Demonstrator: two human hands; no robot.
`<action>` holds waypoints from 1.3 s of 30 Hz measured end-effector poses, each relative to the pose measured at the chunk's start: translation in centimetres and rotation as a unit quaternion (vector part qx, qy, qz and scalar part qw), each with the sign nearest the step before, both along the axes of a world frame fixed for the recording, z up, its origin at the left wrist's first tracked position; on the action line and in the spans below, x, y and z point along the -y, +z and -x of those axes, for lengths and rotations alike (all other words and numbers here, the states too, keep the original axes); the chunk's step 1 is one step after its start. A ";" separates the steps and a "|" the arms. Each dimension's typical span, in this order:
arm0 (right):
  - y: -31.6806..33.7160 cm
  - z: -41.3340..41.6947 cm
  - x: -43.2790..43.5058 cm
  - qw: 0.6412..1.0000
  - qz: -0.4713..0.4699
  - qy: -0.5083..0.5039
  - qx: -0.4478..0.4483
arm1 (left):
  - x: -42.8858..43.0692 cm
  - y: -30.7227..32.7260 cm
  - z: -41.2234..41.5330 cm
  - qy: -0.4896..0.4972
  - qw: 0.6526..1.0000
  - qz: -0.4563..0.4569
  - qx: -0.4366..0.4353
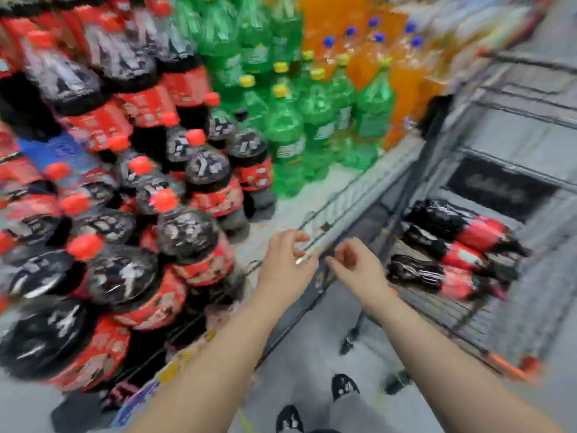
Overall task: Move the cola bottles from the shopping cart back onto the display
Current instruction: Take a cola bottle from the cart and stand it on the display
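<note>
Your left grip [285,260] and right grip [356,267] are hovering at centre frame beside the shopping cart [437,314] rim, fingers loosely curled and holding nothing. The cola bottles [452,248], seemingly three, are lying on their sides in the cart, right of centre. You are probably reaching for the next one. Take the nearest by its body, lift it clear of the wire, and stand it upright on the display [140,189] at left.

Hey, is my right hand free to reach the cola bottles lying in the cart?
Probably yes: the right hand is empty beside the open-topped cart, and nothing covers the cola bottles lying inside.
</note>
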State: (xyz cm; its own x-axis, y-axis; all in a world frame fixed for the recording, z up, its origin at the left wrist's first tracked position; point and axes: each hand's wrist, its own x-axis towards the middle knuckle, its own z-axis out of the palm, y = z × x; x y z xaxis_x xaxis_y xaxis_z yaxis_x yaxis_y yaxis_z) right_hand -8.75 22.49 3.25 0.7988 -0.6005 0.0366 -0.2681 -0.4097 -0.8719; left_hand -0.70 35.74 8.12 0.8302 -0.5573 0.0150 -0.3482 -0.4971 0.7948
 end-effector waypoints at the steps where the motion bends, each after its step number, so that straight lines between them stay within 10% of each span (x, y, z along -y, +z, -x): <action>1: -0.3 1.6 1.3 0.999 -0.013 -0.038 0.003 | 1.5 -0.5 0.8 -0.031 0.999 -0.003 -0.010; 10: -3.5 12.5 12.4 0.943 -0.181 -0.275 -0.039 | 14.9 -3.8 7.5 -0.172 0.979 -0.068 -0.082; 25: -10.1 16.3 24.9 0.807 -0.439 -0.366 -0.145 | 29.4 -10.9 7.7 -0.241 0.935 -0.214 -0.145; 39: -24.6 11.4 36.7 0.591 -0.600 -0.521 -0.139 | 48.2 -28.6 3.1 -0.453 0.764 -0.445 -0.115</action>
State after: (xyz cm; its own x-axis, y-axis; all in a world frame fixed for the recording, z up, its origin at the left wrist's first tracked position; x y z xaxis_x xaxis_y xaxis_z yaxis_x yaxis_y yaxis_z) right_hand -20.11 -14.24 -21.30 -0.1520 -0.2316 -0.9609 -0.0321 0.9728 -0.2294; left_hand -3.80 -12.47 -20.46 0.0223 -0.6089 -0.7929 -0.7715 -0.5149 0.3737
